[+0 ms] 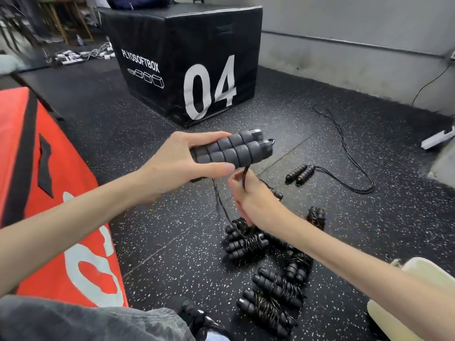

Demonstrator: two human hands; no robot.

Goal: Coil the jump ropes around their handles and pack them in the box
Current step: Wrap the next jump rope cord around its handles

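Two grey foam jump-rope handles (232, 150) are held side by side above the speckled gym floor (172, 217), gripped between thumb and curled fingers of the left hand (177, 163). Their black cord (245, 177) is pinched just beneath by the right hand (248, 195), fingers closed round it. Coiled ropes (268, 274) are seen grouped on the floor below, an uncoiled rope (299, 173) near them. A black plyo box marked 04 (197, 57) and a red box (37, 180) are seen beyond.
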